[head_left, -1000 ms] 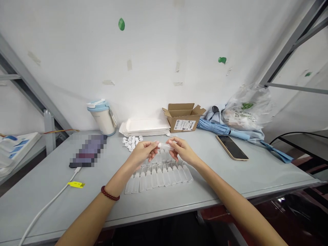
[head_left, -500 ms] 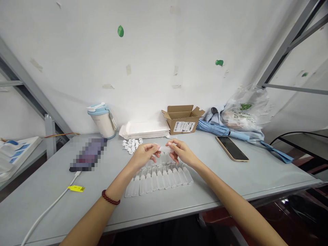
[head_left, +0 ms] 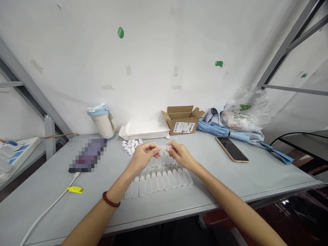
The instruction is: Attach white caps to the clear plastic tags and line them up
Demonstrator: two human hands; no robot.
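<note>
Above the middle of the table, my left hand (head_left: pixel 146 155) and my right hand (head_left: pixel 181 154) face each other with fingers pinched. Between them they hold a small translucent plastic bottle (head_left: pixel 164 147), lying level; my fingertips cover its ends. Below my hands, a slanting row of similar translucent bottles (head_left: pixel 160 180) lies on the table, with thin pale loops at their tops. More clear bottles (head_left: pixel 164 160) lie behind that row, partly hidden by my fingers. Left of my left hand is a small heap of white caps (head_left: pixel 131 146).
Along the wall stand a cup (head_left: pixel 103 124), a stack of white sheets or envelopes (head_left: pixel 146 130) and an open cardboard box (head_left: pixel 183 125). A blue umbrella (head_left: pixel 238 135) and plastic bag (head_left: pixel 246 112) lie right. Phones (head_left: pixel 232 149) lie either side; a white cable (head_left: pixel 51 206) runs left.
My right fingers have curled in more tightly, and the bottle between my hands appears turned, looking thinner. The things on the table stay where they were.
</note>
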